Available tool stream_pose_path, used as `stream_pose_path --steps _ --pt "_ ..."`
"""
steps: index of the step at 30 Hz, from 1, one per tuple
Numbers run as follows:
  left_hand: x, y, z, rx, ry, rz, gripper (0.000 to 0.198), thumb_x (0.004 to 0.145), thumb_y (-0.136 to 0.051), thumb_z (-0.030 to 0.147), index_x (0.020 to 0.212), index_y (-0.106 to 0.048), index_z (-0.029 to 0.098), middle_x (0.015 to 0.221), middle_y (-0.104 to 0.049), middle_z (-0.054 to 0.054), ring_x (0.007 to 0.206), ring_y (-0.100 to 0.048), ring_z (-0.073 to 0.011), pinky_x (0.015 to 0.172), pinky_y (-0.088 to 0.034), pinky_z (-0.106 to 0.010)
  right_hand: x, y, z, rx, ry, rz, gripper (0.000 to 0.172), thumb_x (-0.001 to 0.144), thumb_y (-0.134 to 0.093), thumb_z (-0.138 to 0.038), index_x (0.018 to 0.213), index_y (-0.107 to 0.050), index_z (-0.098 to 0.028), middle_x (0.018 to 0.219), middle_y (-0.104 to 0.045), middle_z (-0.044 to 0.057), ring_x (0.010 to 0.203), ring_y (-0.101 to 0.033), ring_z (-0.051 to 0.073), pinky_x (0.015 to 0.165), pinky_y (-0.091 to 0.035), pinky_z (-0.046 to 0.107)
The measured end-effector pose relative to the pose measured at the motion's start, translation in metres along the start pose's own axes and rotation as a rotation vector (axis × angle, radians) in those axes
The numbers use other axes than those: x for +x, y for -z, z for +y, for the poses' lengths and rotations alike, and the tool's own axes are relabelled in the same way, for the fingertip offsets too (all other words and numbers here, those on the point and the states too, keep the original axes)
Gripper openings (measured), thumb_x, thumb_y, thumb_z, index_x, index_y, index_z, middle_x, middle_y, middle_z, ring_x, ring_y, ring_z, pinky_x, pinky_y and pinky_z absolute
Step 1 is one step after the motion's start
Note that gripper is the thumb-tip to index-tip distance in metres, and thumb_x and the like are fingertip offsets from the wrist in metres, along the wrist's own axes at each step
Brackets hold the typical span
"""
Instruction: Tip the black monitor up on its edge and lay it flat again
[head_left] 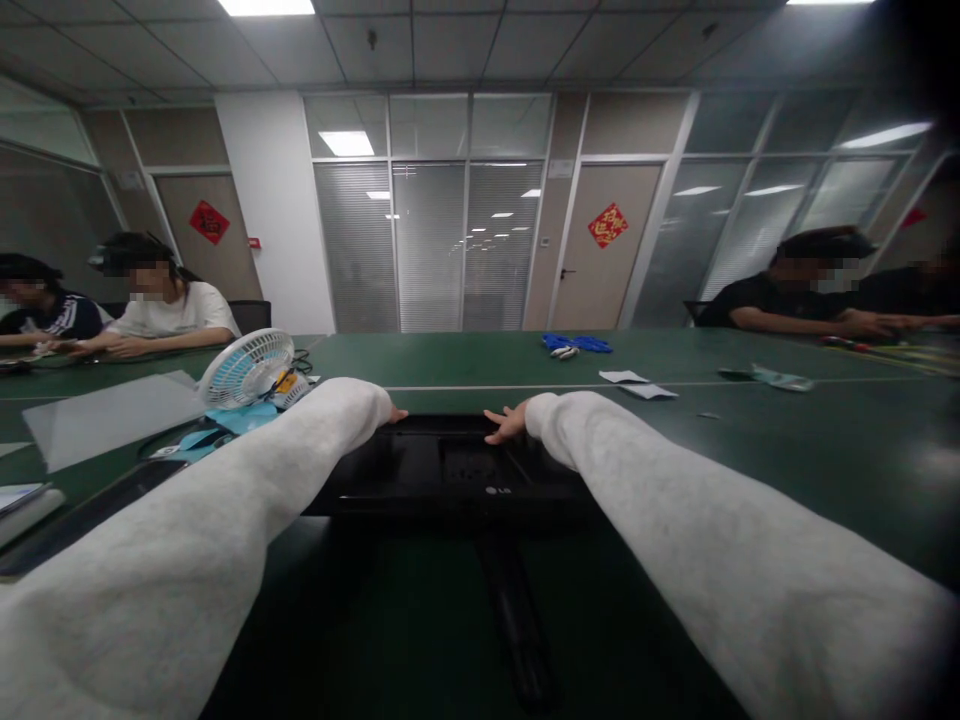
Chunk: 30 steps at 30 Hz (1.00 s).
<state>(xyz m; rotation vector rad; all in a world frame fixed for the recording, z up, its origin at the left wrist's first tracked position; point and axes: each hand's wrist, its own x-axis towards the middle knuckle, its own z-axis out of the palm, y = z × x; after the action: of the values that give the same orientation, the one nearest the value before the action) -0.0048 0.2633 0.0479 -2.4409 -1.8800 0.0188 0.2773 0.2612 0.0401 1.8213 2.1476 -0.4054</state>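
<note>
Black monitor: the LG-marked black monitor is over the desk, centred in front of the person, its dark stand reaching back toward the person; whether its near edge bears on the desk or sits clear of it cannot be told.
Right hand: the right hand is at the monitor's far edge, its fingers spread apart over the black casing.
Left hand: the left hand is at the same edge, further left; the sleeve hides most of it, so whether it grips cannot be told.
Handling: the monitor is probably best steadied by matching pressure from both hands, palms on the rim rather than on the middle of the panel; the stand, likely the awkward part, would want watching so it does not swing or scrape.
Desk surface: dark green, with a pale seam running across; a white fan and a clear sheet lie on the left, a blue bundle, pale papers and a crumpled packet on the far right side.
Room: glass partitions with blinds, wooden doors with red diamond signs, ceiling lights; co-workers sit at both ends.
</note>
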Motion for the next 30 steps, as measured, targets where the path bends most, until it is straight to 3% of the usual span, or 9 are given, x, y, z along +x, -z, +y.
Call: stream_pose_path --steps 4,7,13,15,18,22,25,27,30 --pt "0.011 0.005 0.037 -0.004 -0.116 0.146 0.043 0.097 -0.06 0.037 0.135 -0.052 0.019 0.141 -0.048 -0.012 0.125 -0.051 -0.0297 0.103 -0.042 -0.054 -0.006 0.001 -0.004 -0.008 -0.007 -0.028 0.049 0.092 -0.059 -0.042 0.135 -0.05 -0.019 0.14 -0.047 0.011 0.124 -0.05 0.027 0.102 -0.042 0.053" --pt "0.01 -0.003 0.073 -0.028 -0.208 0.204 0.047 0.098 -0.058 0.039 0.139 -0.047 0.02 0.147 -0.041 -0.012 0.13 -0.046 -0.0314 0.106 -0.037 -0.056 -0.012 0.0 -0.009 -0.03 -0.01 -0.023 0.049 0.092 -0.058 -0.042 0.135 -0.051 -0.019 0.139 -0.048 0.011 0.122 -0.051 0.027 0.101 -0.044 0.052" --pt "-0.004 -0.015 0.119 -0.026 -0.252 -0.019 0.039 0.097 -0.06 0.037 0.129 -0.055 0.017 0.133 -0.054 -0.011 0.115 -0.058 -0.0265 0.096 -0.049 -0.049 -0.025 0.004 -0.011 -0.069 0.046 -0.015 0.045 0.093 -0.058 -0.041 0.131 -0.053 -0.018 0.135 -0.052 0.011 0.117 -0.054 0.025 0.097 -0.047 0.05" --pt "-0.007 -0.002 0.123 -0.013 -0.27 -0.084 0.037 0.097 -0.06 0.037 0.128 -0.056 0.017 0.131 -0.055 -0.011 0.114 -0.058 -0.026 0.095 -0.049 -0.048 -0.031 0.01 -0.013 -0.072 0.093 -0.019 0.046 0.092 -0.059 -0.041 0.132 -0.053 -0.018 0.135 -0.052 0.011 0.118 -0.054 0.025 0.098 -0.046 0.051" --pt "-0.017 0.032 0.124 0.001 -0.339 -0.169 0.036 0.098 -0.058 0.038 0.127 -0.057 0.016 0.13 -0.057 -0.011 0.114 -0.059 -0.0255 0.096 -0.049 -0.048 -0.052 0.019 -0.023 -0.061 0.207 -0.033 0.047 0.092 -0.058 -0.042 0.133 -0.054 -0.018 0.138 -0.052 0.011 0.123 -0.051 0.026 0.105 -0.04 0.05" --pt "-0.065 0.077 0.123 0.011 -0.471 -0.278 0.04 0.102 -0.048 0.046 0.125 -0.062 0.017 0.123 -0.066 -0.01 0.113 -0.062 -0.0246 0.098 -0.047 -0.041 -0.111 0.022 -0.04 -0.039 0.406 -0.083 0.038 0.096 -0.047 -0.044 0.12 -0.067 -0.022 0.123 -0.066 0.002 0.115 -0.058 0.022 0.105 -0.04 0.035" --pt "-0.128 0.086 0.119 0.004 -0.55 -0.295 0.044 0.103 -0.038 0.05 0.127 -0.064 0.024 0.119 -0.07 -0.006 0.11 -0.065 -0.0248 0.094 -0.049 -0.035 -0.167 0.002 -0.045 -0.036 0.522 -0.069 0.044 0.094 -0.045 -0.054 0.119 -0.068 -0.027 0.118 -0.069 0.003 0.106 -0.063 0.023 0.099 -0.043 0.037" --pt "-0.172 0.076 0.117 -0.002 -0.55 -0.22 0.047 0.102 -0.037 0.05 0.138 -0.054 0.025 0.128 -0.066 -0.007 0.11 -0.066 -0.0288 0.093 -0.05 -0.042 -0.197 -0.022 -0.047 -0.024 0.67 0.133 0.049 0.094 -0.044 -0.058 0.127 -0.062 -0.027 0.114 -0.069 0.007 0.097 -0.066 0.023 0.093 -0.047 0.039" --pt "-0.222 0.04 0.113 0.008 -0.49 0.13 0.054 0.101 -0.039 0.044 0.146 -0.043 0.014 0.137 -0.059 -0.012 0.112 -0.065 -0.0291 0.093 -0.052 -0.043 -0.221 -0.068 -0.051 -0.093 0.579 0.509 0.052 0.095 -0.048 -0.049 0.136 -0.052 -0.019 0.11 -0.068 0.011 0.097 -0.065 0.026 0.088 -0.048 0.042"
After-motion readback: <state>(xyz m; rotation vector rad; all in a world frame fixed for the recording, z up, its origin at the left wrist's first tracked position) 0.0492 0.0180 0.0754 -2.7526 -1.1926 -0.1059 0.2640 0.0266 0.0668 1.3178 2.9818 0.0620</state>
